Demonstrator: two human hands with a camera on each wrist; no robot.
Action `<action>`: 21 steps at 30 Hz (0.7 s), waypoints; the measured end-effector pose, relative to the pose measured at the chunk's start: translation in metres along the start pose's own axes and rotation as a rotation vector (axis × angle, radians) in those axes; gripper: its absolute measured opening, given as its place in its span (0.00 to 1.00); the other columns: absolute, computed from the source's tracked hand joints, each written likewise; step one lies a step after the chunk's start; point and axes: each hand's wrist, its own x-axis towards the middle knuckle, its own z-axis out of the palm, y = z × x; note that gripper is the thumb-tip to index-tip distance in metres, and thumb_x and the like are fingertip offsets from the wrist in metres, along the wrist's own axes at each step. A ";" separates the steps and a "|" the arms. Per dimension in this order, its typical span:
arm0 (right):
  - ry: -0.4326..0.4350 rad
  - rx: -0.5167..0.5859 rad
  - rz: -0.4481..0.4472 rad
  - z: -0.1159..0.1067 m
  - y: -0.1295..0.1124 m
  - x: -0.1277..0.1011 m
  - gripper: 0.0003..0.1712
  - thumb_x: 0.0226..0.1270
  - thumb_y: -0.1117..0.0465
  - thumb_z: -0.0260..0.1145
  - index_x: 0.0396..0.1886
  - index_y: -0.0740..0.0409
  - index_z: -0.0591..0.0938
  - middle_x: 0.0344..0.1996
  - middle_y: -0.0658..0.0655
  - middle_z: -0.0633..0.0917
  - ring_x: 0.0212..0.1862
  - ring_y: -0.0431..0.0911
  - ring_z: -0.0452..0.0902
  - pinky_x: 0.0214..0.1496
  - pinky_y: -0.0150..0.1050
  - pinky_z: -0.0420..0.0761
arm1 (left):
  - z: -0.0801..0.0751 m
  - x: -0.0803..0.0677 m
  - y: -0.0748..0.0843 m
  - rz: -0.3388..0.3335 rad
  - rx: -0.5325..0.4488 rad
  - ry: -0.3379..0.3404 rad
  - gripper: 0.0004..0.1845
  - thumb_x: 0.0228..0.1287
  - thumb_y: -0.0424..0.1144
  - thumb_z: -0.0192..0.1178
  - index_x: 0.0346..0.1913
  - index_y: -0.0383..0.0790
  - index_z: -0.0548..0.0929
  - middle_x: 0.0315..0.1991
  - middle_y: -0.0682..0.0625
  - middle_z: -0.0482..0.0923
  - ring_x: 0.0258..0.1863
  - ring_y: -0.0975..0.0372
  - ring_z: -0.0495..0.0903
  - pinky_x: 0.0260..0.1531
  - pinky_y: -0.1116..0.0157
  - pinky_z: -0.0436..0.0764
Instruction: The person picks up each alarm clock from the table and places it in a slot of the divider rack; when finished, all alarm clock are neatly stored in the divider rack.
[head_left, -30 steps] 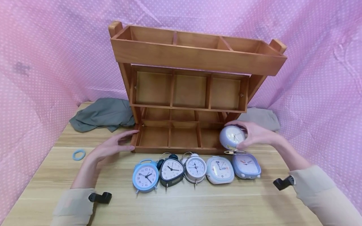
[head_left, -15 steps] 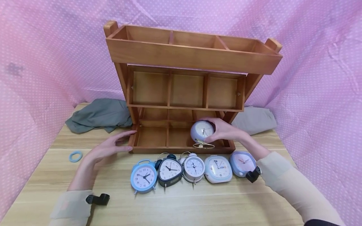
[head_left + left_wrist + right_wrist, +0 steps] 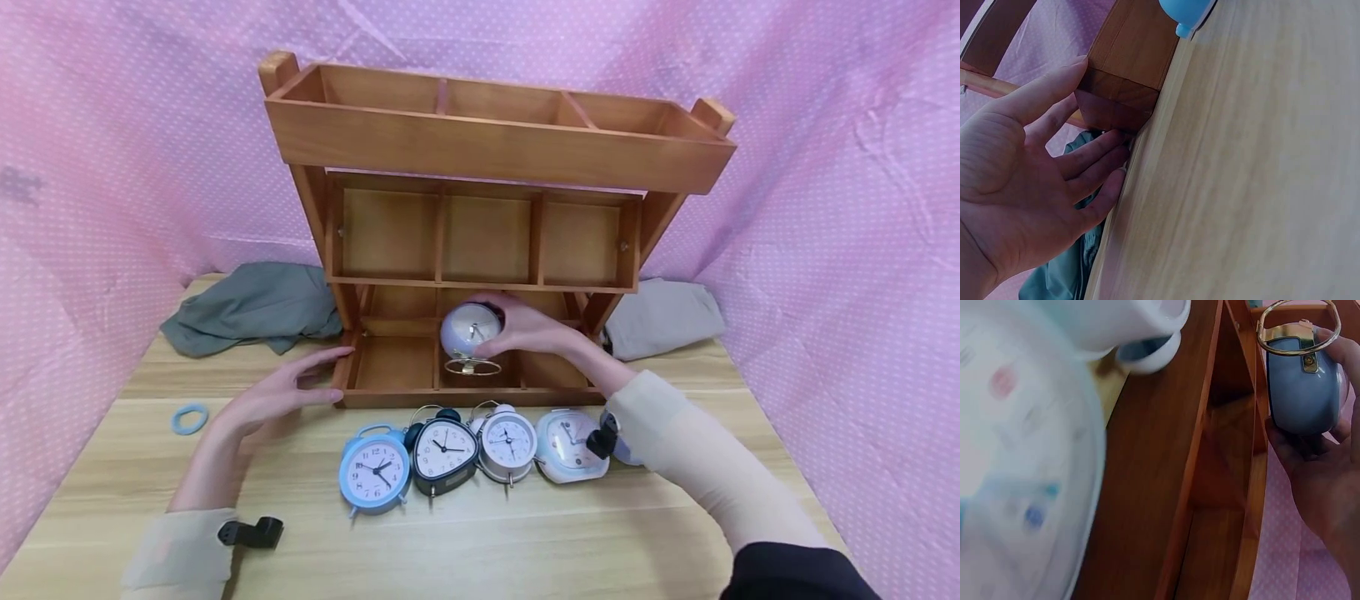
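My right hand (image 3: 528, 327) grips a round lavender alarm clock (image 3: 457, 332) with a gold ring, over the middle compartment of the lowest tray (image 3: 390, 400). Seen from the right wrist, the clock's smooth back (image 3: 1297, 394) and gold ring (image 3: 1329, 345) face the camera. At the left end of that tray my left hand (image 3: 273, 393) has its fingers extended; in the left wrist view the thumb touches the tray's wooden corner (image 3: 1119, 87). The tray belongs to a brown wooden tiered rack (image 3: 487, 137), whose compartments have dividers.
Several alarm clocks line up before the rack: blue round (image 3: 375, 473), dark triangular (image 3: 446, 454), white twin-bell (image 3: 507, 442), pale blue rounded (image 3: 570, 446), and one mostly behind the right sleeve (image 3: 626, 452). Grey-green cloth (image 3: 258, 308), grey cloth (image 3: 663, 317) and a blue ring (image 3: 189, 419) lie about.
My right hand has carried the lavender clock leftward, from the tray's right end to its middle compartment. The right sleeve now covers part of the clock row. My left hand stays at the tray's left end.
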 end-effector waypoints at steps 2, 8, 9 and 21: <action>0.000 -0.001 -0.006 0.005 -0.005 0.010 0.45 0.52 0.51 0.80 0.71 0.49 0.73 0.59 0.53 0.82 0.60 0.47 0.78 0.67 0.46 0.78 | -0.001 -0.001 0.000 -0.001 -0.001 -0.001 0.37 0.71 0.49 0.65 0.79 0.54 0.64 0.81 0.38 0.56 0.78 0.36 0.57 0.72 0.31 0.61; -0.032 -0.008 -0.031 0.022 -0.022 0.040 0.44 0.54 0.48 0.78 0.71 0.50 0.72 0.58 0.51 0.82 0.58 0.44 0.78 0.64 0.42 0.79 | -0.003 -0.004 0.001 -0.032 0.014 0.000 0.38 0.71 0.51 0.65 0.80 0.54 0.63 0.81 0.37 0.55 0.78 0.35 0.56 0.70 0.30 0.61; -0.038 -0.002 -0.041 0.024 -0.024 0.044 0.44 0.54 0.48 0.78 0.70 0.50 0.72 0.58 0.51 0.82 0.58 0.44 0.78 0.64 0.42 0.80 | -0.003 -0.004 0.002 -0.039 0.018 -0.001 0.38 0.71 0.51 0.65 0.80 0.55 0.62 0.81 0.37 0.54 0.78 0.35 0.55 0.69 0.29 0.61; -0.066 -0.070 -0.076 0.050 -0.024 0.074 0.44 0.51 0.44 0.80 0.69 0.48 0.75 0.57 0.48 0.83 0.56 0.40 0.79 0.59 0.35 0.81 | 0.000 0.000 0.001 0.003 0.001 -0.005 0.37 0.72 0.48 0.64 0.80 0.51 0.63 0.81 0.36 0.55 0.78 0.33 0.55 0.71 0.30 0.60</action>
